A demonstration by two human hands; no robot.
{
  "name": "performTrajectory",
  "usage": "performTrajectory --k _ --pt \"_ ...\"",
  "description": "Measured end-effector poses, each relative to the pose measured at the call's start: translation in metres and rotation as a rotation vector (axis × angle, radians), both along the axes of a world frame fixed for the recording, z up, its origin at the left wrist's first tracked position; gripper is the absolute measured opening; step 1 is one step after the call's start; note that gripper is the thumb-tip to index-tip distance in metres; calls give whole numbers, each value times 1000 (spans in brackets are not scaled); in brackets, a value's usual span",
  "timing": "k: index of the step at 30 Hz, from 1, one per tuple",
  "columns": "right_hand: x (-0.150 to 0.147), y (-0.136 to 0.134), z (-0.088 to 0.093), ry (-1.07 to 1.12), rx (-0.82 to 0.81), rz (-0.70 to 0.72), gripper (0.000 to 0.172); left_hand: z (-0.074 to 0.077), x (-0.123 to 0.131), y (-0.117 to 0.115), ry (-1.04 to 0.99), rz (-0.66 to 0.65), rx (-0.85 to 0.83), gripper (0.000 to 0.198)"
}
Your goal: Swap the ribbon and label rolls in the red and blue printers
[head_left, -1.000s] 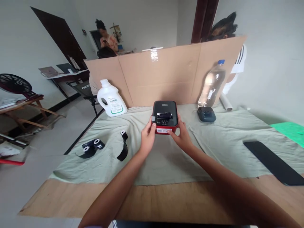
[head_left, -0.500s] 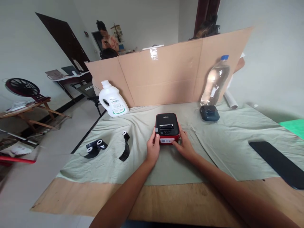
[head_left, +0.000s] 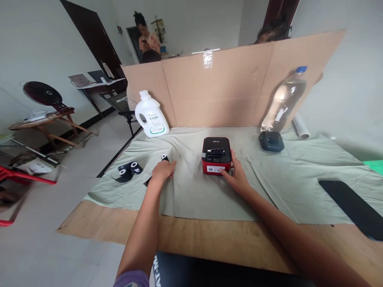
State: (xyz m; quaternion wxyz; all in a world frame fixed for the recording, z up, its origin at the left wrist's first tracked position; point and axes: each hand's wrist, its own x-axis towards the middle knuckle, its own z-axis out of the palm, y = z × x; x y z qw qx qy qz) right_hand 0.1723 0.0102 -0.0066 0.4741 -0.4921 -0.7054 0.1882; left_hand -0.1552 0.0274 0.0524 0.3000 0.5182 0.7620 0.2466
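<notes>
A small red and black label printer (head_left: 216, 155) stands on the pale green cloth (head_left: 194, 191) in the middle of the table. My right hand (head_left: 237, 177) rests against its front right corner, fingers around the side. My left hand (head_left: 163, 171) lies over a black ribbon roll with white cores (head_left: 164, 158) to the printer's left, fingers curled down on it and hiding most of it. A second black ribbon roll (head_left: 128, 172) sits further left, untouched.
A white detergent jug (head_left: 151, 115), a clear water bottle (head_left: 284, 101) and a dark small printer (head_left: 271, 141) stand before a cardboard screen (head_left: 227, 91). A black phone (head_left: 354, 207) lies at right. Other people are behind the screen.
My left hand left the printer and moved left onto the ribbon roll. My right hand stayed on the printer, which now sits flat on the cloth.
</notes>
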Motion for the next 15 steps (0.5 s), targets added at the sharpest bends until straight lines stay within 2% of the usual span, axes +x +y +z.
performTrajectory --k 2,4,6,7,10,12,15 --pt "0 0 0 4 -1 2 94 4 4 -3 109 -26 23 48" --pt "0 0 1 5 7 6 93 5 24 -5 112 -58 176 45" --pt "0 -1 2 10 15 10 91 5 53 -4 -68 -86 331 35" --pt "0 -1 2 15 17 12 90 5 67 -2 -219 -106 336 30" --pt "1 -1 3 27 20 20 89 7 100 14 -626 -180 158 26" --pt "1 -1 3 32 15 25 88 10 110 29 -723 -205 67 31" --pt "1 -1 4 47 -10 24 88 11 111 45 -814 -228 -14 42"
